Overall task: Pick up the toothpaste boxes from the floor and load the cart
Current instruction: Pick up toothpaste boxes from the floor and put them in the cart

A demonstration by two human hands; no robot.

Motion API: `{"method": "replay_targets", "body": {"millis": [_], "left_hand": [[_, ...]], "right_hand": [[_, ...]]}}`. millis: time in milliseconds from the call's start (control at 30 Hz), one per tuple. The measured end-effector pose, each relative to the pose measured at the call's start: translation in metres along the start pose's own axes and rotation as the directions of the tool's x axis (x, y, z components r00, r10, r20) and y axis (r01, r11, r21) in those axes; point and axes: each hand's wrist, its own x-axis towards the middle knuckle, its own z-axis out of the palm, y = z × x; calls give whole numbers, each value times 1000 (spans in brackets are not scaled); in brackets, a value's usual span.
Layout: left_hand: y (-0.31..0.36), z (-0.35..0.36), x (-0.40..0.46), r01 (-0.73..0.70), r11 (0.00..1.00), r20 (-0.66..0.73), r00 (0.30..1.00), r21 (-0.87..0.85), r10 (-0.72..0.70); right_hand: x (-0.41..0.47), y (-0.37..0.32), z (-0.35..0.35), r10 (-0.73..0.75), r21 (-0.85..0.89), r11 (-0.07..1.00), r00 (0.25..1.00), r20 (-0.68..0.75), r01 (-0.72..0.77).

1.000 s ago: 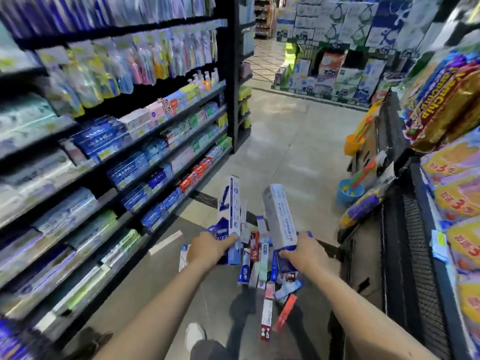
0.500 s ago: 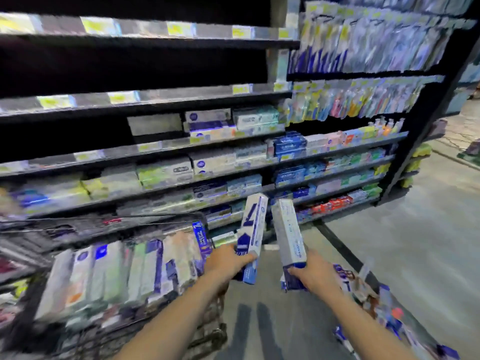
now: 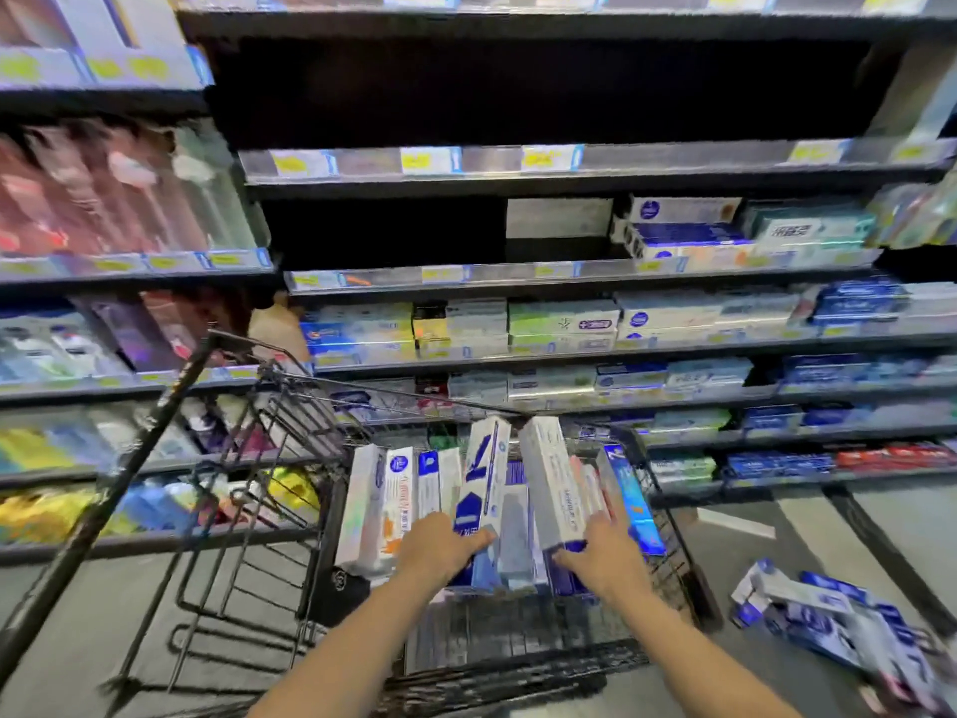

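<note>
My left hand (image 3: 439,549) grips the lower end of a white and blue toothpaste box (image 3: 484,469), tilted up over the black wire cart (image 3: 290,437). My right hand (image 3: 603,557) grips the lower end of a white toothpaste box (image 3: 550,479) right beside it. Both boxes sit in among a row of several toothpaste boxes (image 3: 401,489) that stand on end in the cart's basket. A heap of blue and white toothpaste boxes (image 3: 823,619) lies on the floor at the lower right.
Store shelves (image 3: 569,349) stocked with toothpaste run behind the cart. The cart's handle bar (image 3: 103,510) slants across the lower left. Grey floor (image 3: 751,520) shows to the right of the cart, crossed by dark strips.
The view has swung left from the floor heap to the cart. Both hands have carried their boxes over the basket and lowered them among the boxes standing there.
</note>
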Motion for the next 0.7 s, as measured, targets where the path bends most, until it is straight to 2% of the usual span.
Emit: {"method": "replay_targets", "body": {"millis": [67,200,567,700], "left_hand": [[-15,-2,18,23,999,27,999,-24,-23],[-34,8,55,67,996,104,993,-56,-61],[-20,50,149,215,967,215,959,-134,-183],[-14,67,179,313,935,251,930,-168,-267]], "right_hand": [[11,-13,16,28,-77,997,999,33,-25],[37,-25,42,71,-126,990,994,81,-60],[132,-28,73,203,-127,975,959,199,-180],[165,-25,86,236,-139,968,945,228,-208]]}}
